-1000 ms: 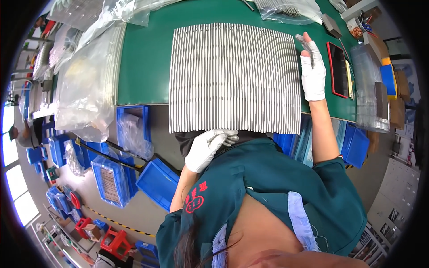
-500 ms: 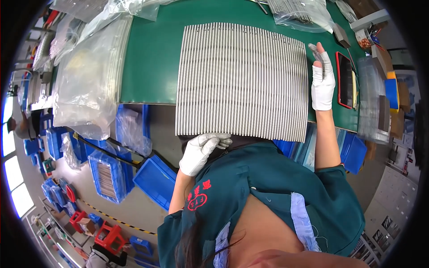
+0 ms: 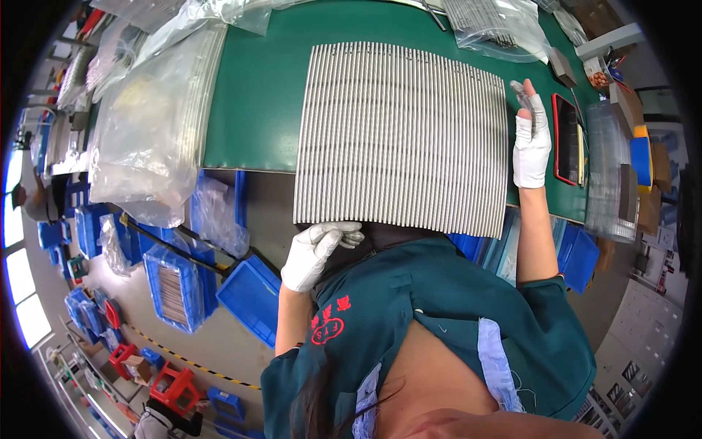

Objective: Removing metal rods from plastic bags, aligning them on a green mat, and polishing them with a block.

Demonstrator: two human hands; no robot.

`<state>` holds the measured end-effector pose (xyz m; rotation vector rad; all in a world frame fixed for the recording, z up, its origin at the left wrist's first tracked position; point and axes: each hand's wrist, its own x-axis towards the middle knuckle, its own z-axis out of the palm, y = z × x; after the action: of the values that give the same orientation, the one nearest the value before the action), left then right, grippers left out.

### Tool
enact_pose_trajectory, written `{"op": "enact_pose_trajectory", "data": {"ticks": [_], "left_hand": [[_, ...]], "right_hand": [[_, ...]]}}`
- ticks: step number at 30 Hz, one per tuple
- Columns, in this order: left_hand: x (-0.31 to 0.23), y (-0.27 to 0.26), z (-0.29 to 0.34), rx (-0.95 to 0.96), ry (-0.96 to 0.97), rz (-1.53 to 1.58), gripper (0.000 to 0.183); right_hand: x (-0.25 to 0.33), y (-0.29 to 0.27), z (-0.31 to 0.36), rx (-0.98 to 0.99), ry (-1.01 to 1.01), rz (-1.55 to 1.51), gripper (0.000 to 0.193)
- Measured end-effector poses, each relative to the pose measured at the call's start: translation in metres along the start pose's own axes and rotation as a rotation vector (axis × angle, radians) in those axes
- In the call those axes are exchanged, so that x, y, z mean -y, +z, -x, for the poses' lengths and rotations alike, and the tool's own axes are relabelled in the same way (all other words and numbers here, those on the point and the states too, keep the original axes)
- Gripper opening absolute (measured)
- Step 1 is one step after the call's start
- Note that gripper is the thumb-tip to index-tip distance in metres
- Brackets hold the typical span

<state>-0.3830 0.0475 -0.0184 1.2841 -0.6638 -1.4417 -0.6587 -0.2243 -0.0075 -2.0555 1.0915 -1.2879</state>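
Observation:
A wide row of thin silver metal rods (image 3: 402, 135), laid side by side, rests on the green table (image 3: 252, 95) and juts past its near edge over my lap. My left hand (image 3: 316, 252), in a white glove with greyed fingertips, is at the near ends of the rods, towards their left corner. Its fingers are loosely bent and stretched rightward; nothing shows in them. Beside the right edge of the row, my right hand (image 3: 531, 143) lies with its fingers extended and thumb apart, gloved in white with some fingertips bare. It holds nothing.
Stacked clear plastic bags (image 3: 150, 124) cover the table's left side. A red-edged phone (image 3: 564, 139) lies right of my right hand, near a grey block (image 3: 561, 67). Bagged rods (image 3: 486, 25) lie at the back. Blue bins (image 3: 248, 296) stand below on the left.
The view has shifted slightly. My left hand has slid a little to the left along the near ends of the rods. My right hand stays beside the row.

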Motion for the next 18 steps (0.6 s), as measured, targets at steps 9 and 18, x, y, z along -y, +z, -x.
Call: {"op": "enact_pose_trajectory", "data": {"ticks": [9, 18], "left_hand": [[-0.003, -0.018, 0.006, -0.076, 0.042, -0.022, 0.029], [-0.006, -0.027, 0.009, 0.012, 0.057, -0.056, 0.029]], "right_hand": [[-0.001, -0.001, 0.0, 0.002, 0.044, -0.032, 0.042], [-0.002, -0.001, 0.0, 0.003, 0.059, -0.022, 0.043]]}}
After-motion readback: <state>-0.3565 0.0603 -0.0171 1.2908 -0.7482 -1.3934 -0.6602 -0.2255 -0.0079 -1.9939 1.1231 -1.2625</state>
